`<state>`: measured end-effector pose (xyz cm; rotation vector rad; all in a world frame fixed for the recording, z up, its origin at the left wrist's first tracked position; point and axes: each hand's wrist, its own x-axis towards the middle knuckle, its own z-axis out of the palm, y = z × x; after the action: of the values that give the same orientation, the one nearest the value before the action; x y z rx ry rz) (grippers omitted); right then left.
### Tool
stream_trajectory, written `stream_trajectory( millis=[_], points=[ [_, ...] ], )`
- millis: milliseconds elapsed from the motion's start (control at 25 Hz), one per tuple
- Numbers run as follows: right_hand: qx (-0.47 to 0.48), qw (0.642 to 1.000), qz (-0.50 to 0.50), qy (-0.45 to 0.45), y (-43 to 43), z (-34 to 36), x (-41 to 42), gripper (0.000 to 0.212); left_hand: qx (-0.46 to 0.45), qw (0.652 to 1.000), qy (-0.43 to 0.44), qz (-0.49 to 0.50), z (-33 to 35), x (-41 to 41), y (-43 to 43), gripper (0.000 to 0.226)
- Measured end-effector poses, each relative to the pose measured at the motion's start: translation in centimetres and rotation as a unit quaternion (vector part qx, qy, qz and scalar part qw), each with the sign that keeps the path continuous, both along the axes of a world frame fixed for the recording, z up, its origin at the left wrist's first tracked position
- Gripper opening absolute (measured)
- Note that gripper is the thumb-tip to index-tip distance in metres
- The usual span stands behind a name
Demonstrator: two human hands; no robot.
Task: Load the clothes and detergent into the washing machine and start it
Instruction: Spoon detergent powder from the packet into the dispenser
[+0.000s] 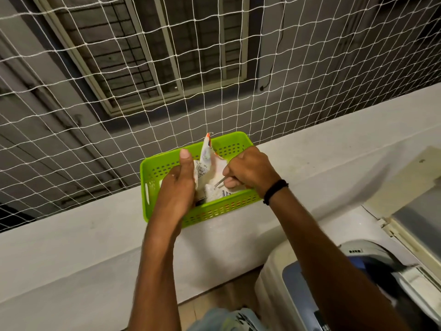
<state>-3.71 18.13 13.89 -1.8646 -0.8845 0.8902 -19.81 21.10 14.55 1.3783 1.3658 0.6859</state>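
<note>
Detergent pouch (pixel 207 161), white printed plastic with an orange top corner, is standing open inside a bright green perforated plastic basket (pixel 222 211). Working from the left, I am seeing a white knotted rope net (pixel 83 96) stretching across the opening above a pale grey concrete ledge (pixel 71 247), and the basket is sitting on that ledge close against the net. The left hand (pixel 177 189) is gripping the left flap of the detergent pouch, fingers curled round it and thumb pointing straight up. Just right of it, the right hand (pixel 250 173) is reaching into the mouth of the pouch, its fingers bunched and pinching a thin grey metal handle (pixel 220 182); I cannot tell what is at its far end. A black band (pixel 275 191) is circling the right wrist. At the lower right, a white top-loading washing machine (pixel 269 271) is standing beside the ledge with its lid (pixel 417 211) tilted up.
</note>
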Motion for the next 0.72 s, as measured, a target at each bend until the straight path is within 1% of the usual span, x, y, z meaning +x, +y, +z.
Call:
stream_trajectory(
  millis=[120,240,360,480,560,640,720],
  points=[
    [0.033,0.997,-0.042,0.062,-1.0,-0.1,1.0,0.02,0.016,1.0,-0.022,0.013,0.3,-0.1,-0.4,0.072],
    [0.073,0.983,-0.09,0.143,-1.6,0.5,1.8,0.02,0.056,0.996,-0.052,0.042,0.5,0.2,-0.7,0.057],
    [0.066,0.982,-0.085,0.157,-2.9,1.6,2.5,0.021,0.099,0.989,-0.091,0.065,0.3,0.6,-0.5,0.057],
    [0.078,0.973,-0.091,0.195,-4.3,2.1,3.5,0.021,0.16,0.974,-0.134,0.085,0.6,1.5,-0.9,0.043],
    [0.092,0.966,-0.102,0.22,-5.2,2.0,4.2,0.021,0.191,0.962,-0.178,0.084,0.9,2.4,-1.4,0.037],
    [0.109,0.959,-0.112,0.238,-6.4,1.7,5.1,0.021,0.202,0.949,-0.23,0.074,1.3,3.6,-1.8,0.037],
    [0.127,0.951,-0.123,0.255,-8.1,1.5,6.0,0.022,0.208,0.942,-0.257,0.064,1.4,4.9,-2.3,0.037]
  ],
)
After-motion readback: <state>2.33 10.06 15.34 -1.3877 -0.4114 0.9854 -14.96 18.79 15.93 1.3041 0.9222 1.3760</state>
